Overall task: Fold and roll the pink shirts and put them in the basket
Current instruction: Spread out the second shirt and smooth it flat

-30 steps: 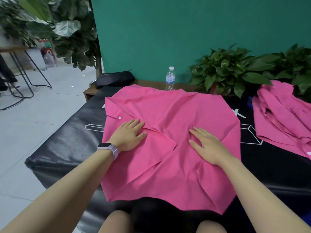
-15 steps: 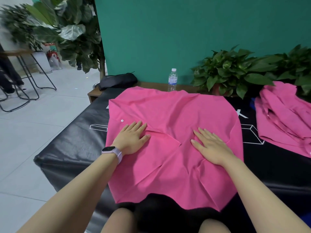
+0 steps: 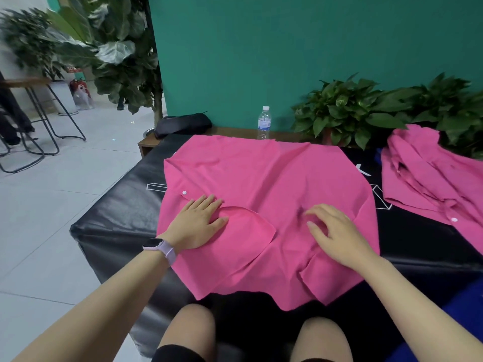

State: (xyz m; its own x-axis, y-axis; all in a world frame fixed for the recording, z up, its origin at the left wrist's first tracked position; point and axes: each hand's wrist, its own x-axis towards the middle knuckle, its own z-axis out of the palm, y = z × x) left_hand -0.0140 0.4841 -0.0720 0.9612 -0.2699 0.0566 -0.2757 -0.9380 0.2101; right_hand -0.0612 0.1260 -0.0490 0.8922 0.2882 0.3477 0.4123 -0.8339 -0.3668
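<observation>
1. Nearest the person, the lower hem of the pink shirt hangs a little over the near edge of the black padded bench, just above the knees. The cloth looks thin, light and limp; judged by its creases, it will drape and bunch rather than hold a shape, and it could slide on the smooth bench cover.

2. The left hand lies flat on the shirt's left half, its fingers straight and close together, pressing the fabric down beside a folded-in flap whose curved edge runs just under the thumb. It holds nothing; it only pins the cloth.

3. The right hand sits on the right half, its fingers loosely bent with the tips touching the fabric. Whether they pinch any cloth cannot be told from this view; it looks more like smoothing than gripping.

4. The shirt spreads wide beyond both hands, so the fingers sit near its middle, well in from either side edge. For the next fold, a sound place to take hold would be the outer side edge or the hem corners, where a pinch catches the layers together.

5. Further out, a heap of more pink shirts lies on the right of the bench, apart from the spread one.

6. No basket is in view.
</observation>
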